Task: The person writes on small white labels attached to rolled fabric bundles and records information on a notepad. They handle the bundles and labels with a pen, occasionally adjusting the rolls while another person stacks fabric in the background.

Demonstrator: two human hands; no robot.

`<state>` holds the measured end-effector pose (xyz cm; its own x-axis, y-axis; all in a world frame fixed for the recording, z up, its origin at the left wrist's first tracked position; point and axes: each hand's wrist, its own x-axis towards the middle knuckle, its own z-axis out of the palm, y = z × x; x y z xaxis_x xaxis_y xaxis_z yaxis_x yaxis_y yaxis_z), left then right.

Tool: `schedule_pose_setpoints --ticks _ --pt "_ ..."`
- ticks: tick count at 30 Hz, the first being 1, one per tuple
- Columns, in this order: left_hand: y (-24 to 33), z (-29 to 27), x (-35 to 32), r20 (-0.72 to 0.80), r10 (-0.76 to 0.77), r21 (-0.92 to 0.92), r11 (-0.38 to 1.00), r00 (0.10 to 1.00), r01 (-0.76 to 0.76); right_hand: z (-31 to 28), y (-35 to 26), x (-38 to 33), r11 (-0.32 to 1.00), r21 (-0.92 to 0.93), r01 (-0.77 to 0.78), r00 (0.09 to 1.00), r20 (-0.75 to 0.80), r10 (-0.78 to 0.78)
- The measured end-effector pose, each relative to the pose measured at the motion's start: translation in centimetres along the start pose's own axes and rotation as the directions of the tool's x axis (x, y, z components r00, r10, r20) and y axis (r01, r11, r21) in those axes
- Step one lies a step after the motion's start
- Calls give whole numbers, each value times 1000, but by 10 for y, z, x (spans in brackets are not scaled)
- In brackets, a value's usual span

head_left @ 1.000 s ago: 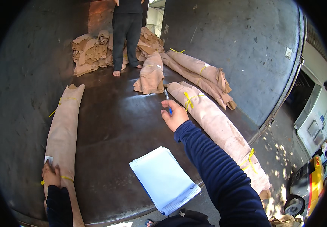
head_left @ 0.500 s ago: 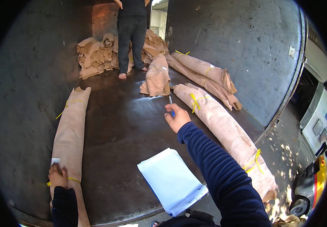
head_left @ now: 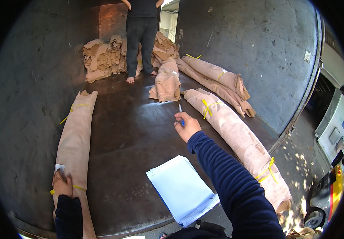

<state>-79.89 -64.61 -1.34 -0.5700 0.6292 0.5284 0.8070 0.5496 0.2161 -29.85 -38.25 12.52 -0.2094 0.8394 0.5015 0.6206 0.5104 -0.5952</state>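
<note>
Everything has shifted slightly rightward in view since a second ago. The left hand [head_left: 62, 185] rests, fingers uncurled, on the left roll [head_left: 75, 139] beside its label [head_left: 60, 167]; papers [head_left: 182, 186] show between; the right hand [head_left: 188, 127] pinches a pen [head_left: 183, 123] near the right roll [head_left: 237, 137].

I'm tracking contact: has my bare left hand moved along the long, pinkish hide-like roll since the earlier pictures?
No: against the thin yellow tie around the roll, the left hand keeps its place by the white label.
</note>
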Motion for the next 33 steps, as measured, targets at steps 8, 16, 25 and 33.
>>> schedule_pose_setpoints --ticks 8,16,25,33 --pt "0 0 2 22 -19 16 1000 1000 18 -22 12 8 997 -67 -34 999 13 35" --pt "16 -19 -9 -196 83 112 992 977 -61 -75 28 40 983 -63 175 955 -232 -185" --pt "200 8 -167 80 -35 -446 893 996 67 -173 109 187 981 175 82 957 -288 -29" --pt "295 -3 -216 398 -236 27 969 886 246 -227 236 242 836 548 -16 985 -134 107"
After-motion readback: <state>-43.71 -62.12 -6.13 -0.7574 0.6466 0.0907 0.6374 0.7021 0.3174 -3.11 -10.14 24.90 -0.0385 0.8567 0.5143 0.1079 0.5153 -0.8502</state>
